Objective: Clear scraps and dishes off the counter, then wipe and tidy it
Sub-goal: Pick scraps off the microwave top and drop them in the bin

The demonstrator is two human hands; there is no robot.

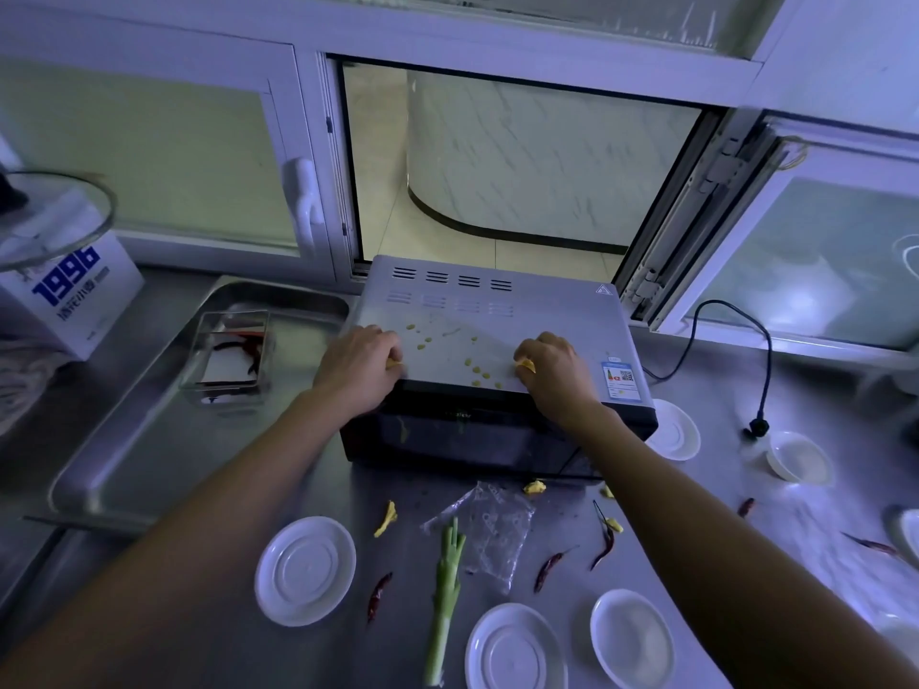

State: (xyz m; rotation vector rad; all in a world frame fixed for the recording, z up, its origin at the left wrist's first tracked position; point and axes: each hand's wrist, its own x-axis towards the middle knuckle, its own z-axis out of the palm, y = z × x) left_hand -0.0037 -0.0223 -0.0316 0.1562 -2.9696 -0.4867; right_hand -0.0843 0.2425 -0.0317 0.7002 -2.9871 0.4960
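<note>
Nearest on the steel counter, saucers, chillies and a scallion are scattered about. Further back on the microwave, a yellow scrap is pinched by each hand, left hand and right hand, with more bits dotted between.

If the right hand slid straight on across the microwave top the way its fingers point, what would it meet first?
The right hand, pinching a yellow scrap, points left across the microwave top. It would likely first meet the yellow crumbs scattered there, and beyond them the left hand.

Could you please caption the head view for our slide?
Both hands, left hand and right hand, pinch yellow scraps off the microwave top.
</note>
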